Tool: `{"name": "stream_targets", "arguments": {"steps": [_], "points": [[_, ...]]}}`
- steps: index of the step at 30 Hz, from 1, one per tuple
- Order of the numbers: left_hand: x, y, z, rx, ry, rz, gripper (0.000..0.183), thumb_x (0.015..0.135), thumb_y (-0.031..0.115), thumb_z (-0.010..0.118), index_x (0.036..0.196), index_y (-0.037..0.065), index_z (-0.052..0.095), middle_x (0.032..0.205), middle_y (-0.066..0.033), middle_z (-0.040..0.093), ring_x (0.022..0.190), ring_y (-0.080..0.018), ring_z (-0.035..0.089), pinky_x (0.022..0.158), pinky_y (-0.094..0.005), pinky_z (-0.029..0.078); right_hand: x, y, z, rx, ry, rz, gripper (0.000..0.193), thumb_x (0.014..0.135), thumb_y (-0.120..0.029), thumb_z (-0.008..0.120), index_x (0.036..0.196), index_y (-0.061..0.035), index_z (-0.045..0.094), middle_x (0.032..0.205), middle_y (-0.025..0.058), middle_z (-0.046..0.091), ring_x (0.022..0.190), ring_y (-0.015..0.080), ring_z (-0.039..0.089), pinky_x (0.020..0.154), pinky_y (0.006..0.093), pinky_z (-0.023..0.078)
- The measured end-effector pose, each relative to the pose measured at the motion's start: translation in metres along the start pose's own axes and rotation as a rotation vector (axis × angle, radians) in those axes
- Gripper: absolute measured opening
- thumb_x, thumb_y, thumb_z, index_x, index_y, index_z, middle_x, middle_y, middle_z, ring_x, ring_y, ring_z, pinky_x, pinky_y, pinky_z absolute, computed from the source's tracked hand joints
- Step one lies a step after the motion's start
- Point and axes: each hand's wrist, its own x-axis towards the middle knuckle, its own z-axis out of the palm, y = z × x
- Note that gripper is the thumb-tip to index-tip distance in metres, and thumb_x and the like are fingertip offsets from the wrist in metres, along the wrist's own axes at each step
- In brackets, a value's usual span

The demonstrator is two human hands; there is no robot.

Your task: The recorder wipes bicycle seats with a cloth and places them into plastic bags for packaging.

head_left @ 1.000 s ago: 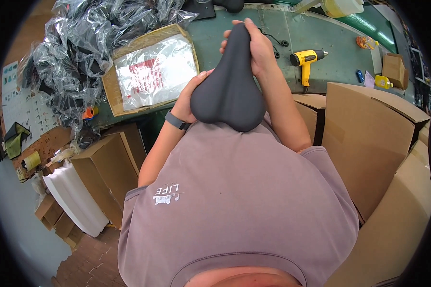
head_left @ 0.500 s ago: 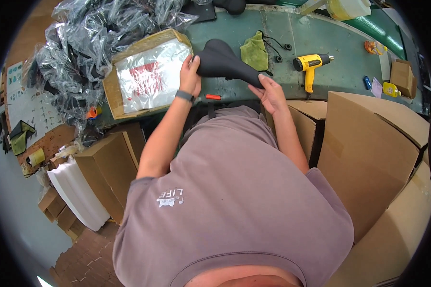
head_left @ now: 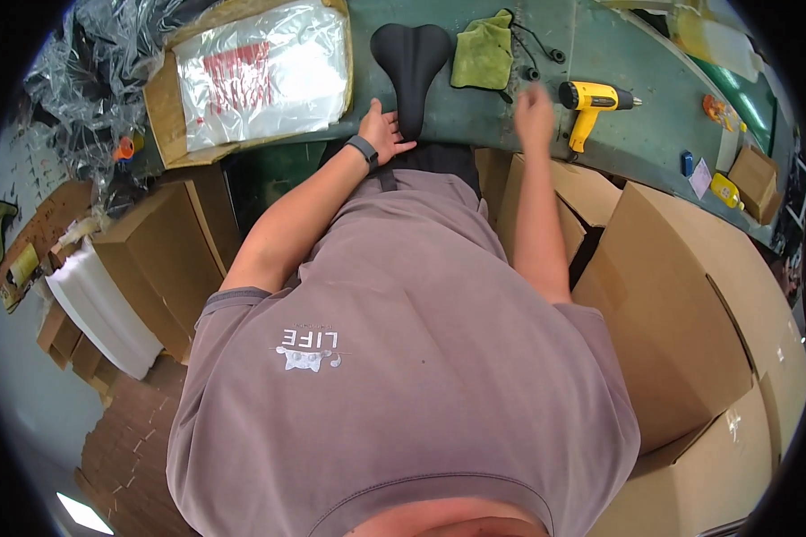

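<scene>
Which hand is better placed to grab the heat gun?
Likely the right hand, close to the yellow heat gun; the left hand is farther off, by the black saddle.

Green bench (head_left: 613,58), L to R

Top scuffed. Open cardboard box (head_left: 163,100), L side. Just R of it, blk bike seat (head_left: 411,67), padded side up, wide end twd far side, nose at front edge. Green rag (head_left: 482,52) just beside seat; blk cord (head_left: 557,55) next to rag. Yel/blk heat gun (head_left: 589,103) farther R. Far R end: org packet (head_left: 717,111), sm. blue item (head_left: 687,163), paper slip (head_left: 699,179), yel bottle (head_left: 725,190), sm. brown box (head_left: 754,183).
</scene>
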Motion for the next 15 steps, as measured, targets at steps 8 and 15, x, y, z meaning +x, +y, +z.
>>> {"name": "stream_targets", "arguments": {"steps": [8,15], "points": [[-0.003,0.005,0.007,0.071,-0.047,-0.012,0.089,0.114,0.074,0.035,0.171,0.006,0.04,0.168,-0.0158,0.053,0.152,-0.0367,0.053,0.129,-0.0607,0.036,0.135,0.004,0.0,-0.823,-0.307,-0.096,0.087,0.085,-0.041,0.093,0.155,-0.0062,0.055,0.163,0.0182,0.054,0.158,0.0425,0.041,0.125,0.0501,0.043],[0.003,0.019,0.019,0.285,-0.027,0.089,0.074,0.095,0.058,0.084,0.141,0.005,0.062,0.118,-0.0073,0.075,0.11,-0.0184,0.073,0.095,-0.0392,0.061,0.175,-0.033,-0.044,-0.658,-0.186,0.237,0.071,0.085,-0.061,0.08,0.118,0.0016,0.082,0.123,0.0287,0.08,0.116,0.0489,0.076,0.106,0.0555,0.057]]}}
